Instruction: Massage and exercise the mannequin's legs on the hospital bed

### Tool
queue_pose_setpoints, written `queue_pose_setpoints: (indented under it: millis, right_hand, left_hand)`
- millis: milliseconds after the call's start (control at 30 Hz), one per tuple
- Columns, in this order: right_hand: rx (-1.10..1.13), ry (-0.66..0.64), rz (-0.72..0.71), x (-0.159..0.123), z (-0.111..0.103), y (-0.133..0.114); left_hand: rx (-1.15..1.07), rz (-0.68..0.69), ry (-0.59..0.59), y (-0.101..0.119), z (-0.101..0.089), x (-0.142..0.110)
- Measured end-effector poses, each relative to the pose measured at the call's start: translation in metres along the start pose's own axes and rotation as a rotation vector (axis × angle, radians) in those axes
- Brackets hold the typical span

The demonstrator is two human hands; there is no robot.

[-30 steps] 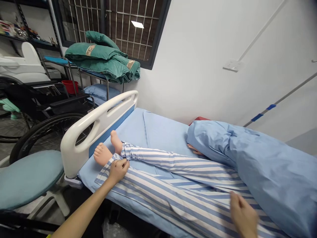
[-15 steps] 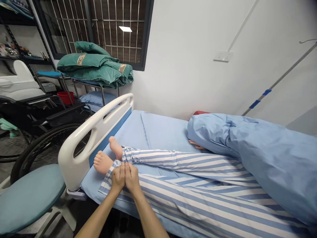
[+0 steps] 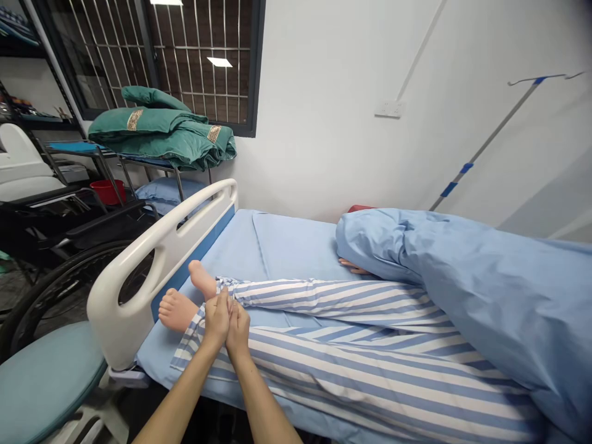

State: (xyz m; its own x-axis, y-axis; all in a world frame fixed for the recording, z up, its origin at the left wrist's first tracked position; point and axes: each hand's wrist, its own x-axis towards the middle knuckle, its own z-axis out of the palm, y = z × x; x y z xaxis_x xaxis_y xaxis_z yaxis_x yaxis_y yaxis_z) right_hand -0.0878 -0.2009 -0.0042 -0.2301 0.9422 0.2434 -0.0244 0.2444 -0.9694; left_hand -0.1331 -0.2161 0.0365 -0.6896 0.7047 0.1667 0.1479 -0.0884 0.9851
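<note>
Striped blue-and-white pajama trousers (image 3: pixel 324 364) cover the legs of a lying figure that looks like a care manikin. Its bare feet (image 3: pixel 178 308) point towards the footboard. My left hand (image 3: pixel 216 320) is closed on the near trouser leg just above the ankle. Right beside it, my right hand (image 3: pixel 237 330) is also closed on that trouser leg, the two touching at the thumbs. The fingertips are hidden under both hands. A light blue quilt (image 3: pixel 462 265) is folded back over the upper legs and body, and part of a hand (image 3: pixel 354 266) shows at its edge.
The white footboard (image 3: pixel 118 290) rises to the left of the feet. A stool (image 3: pixel 50 382) and a wheelchair (image 3: pixel 69 246) stand beyond it. Green bedding (image 3: pixel 161 135) lies on a rack under the barred window. A drip pole (image 3: pixel 490 139) leans across the right side.
My view has shifted slightly to the right. The left hand has risen a little against the right one, and the thumbs are no longer level. Both hands stay closed at the trouser leg.
</note>
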Motion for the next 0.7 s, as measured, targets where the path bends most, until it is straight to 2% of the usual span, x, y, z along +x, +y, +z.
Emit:
queue_pose_setpoints:
  millis: [67,233,400,600,700]
  right_hand:
    - [-0.002,0.039,0.022,0.0,0.0,0.001]
    - [-0.012,0.031,-0.011,0.001,0.001,0.005]
    - [-0.076,0.078,0.003,0.004,0.003,0.002]
    - [-0.428,0.033,-0.078,0.002,-0.011,-0.017]
    - [-0.535,0.012,-0.11,-0.004,-0.02,-0.015]
  left_hand:
    - [0.107,0.004,0.02,-0.015,-0.001,0.0]
    - [0.281,0.113,-0.068,-0.052,-0.008,0.002]
    - [0.341,0.15,-0.05,-0.053,-0.007,0.003]
    - [0.386,0.243,-0.084,-0.059,-0.009,0.003]
    - [0.408,0.279,-0.117,-0.062,-0.008,0.001]
